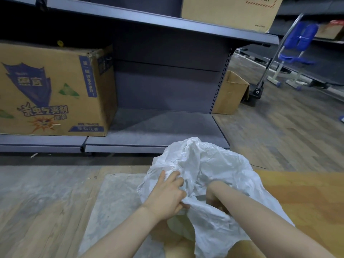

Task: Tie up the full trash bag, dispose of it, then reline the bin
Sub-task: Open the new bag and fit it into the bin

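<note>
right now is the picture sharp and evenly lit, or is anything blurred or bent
Head view: dim, bluish light; the grey metal shelf edges bow from wide-angle distortion; the blue plastic chair is smeared; the white plastic bag and both hands are fairly sharp.

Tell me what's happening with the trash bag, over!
Left hand pinching the white trash bag plastic. Right hand mostly buried in the folds, grip unclear. Bag not tied yet. Nothing blocking; cardboard box sits apart on the shelf.

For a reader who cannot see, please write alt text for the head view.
Two hands work a white plastic bag low over a wooden floor: the left hand pinches its rim, the right hand reaches inside. Behind stand grey shelves with cardboard boxes.
</note>
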